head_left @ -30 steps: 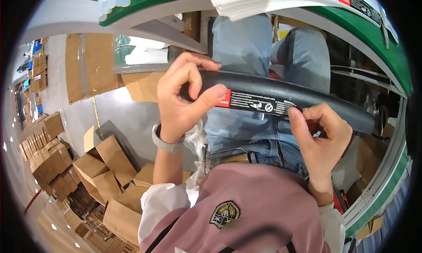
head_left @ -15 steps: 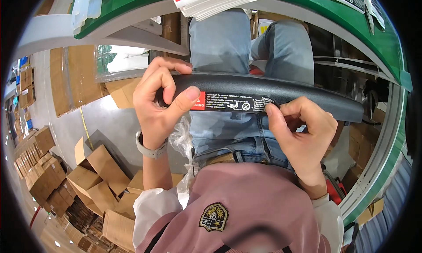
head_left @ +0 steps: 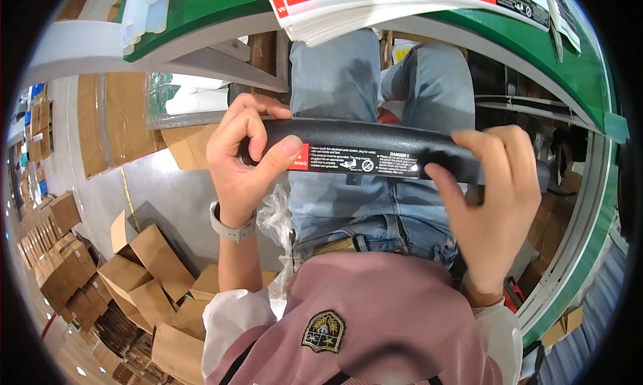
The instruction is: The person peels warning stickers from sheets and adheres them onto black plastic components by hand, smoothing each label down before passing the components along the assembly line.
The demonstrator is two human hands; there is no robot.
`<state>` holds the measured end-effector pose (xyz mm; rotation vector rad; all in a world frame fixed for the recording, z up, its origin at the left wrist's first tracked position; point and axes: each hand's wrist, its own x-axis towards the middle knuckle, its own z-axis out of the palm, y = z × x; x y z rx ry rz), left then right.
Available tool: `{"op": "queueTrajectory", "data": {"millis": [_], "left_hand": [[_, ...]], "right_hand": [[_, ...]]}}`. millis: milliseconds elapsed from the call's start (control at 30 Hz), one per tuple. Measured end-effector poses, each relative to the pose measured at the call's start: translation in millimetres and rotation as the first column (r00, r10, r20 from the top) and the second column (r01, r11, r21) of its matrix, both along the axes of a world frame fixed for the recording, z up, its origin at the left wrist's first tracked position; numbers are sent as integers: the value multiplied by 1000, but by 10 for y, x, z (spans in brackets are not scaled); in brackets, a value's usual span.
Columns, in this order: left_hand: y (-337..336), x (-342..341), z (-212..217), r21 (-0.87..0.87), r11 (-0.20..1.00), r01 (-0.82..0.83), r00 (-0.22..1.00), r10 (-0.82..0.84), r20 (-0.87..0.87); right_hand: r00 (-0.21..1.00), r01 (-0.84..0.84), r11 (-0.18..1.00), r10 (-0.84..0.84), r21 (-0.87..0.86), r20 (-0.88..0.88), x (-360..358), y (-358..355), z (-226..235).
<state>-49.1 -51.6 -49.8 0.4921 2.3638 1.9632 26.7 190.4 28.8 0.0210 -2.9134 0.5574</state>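
A long, slightly curved black plastic bar (head_left: 375,129) lies level above my lap. Along its near side runs a black warning label (head_left: 348,160) with white print and a red left end. My left hand (head_left: 244,157) grips the bar's left end, its thumb on the red part of the label and its fingers curled over the far side. My right hand (head_left: 499,191) spans the bar toward its right end. Its thumb is on the label's right end and its fingertips reach over the top, slightly blurred. The bar's far right tip is partly hidden behind this hand.
A green-topped bench (head_left: 462,33) curves round ahead and to the right. On it lie a stack of red-and-black label sheets (head_left: 348,27) and translucent sticks (head_left: 146,13). Open cardboard boxes (head_left: 151,271) stand on the floor at left, near clear plastic film (head_left: 273,214).
My right hand has gone from a pinch at the label's right end to a wider grasp over the bar. The label's right end now lies flatter. My left hand keeps its hold.
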Motion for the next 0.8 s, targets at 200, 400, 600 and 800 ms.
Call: {"op": "queueTrajectory", "data": {"millis": [200,400,600,800], "left_hand": [[64,-70,-35,26,998,65,998,-65,1],[-20,-87,-17,-18,1000,4,998,-5,-57],[112,-89,-56,-4,1000,3,993,-3,-114],[-115,-37,94,-64,995,74,996,-77,-47]], "right_hand": [[916,-398,894,400,207,32,-30,-295,-446],[989,-142,914,144,379,25,394,793,-418],[984,-68,917,128,393,-128,541,1638,-406],[918,-130,891,274,434,-287,706,1866,-381]]}}
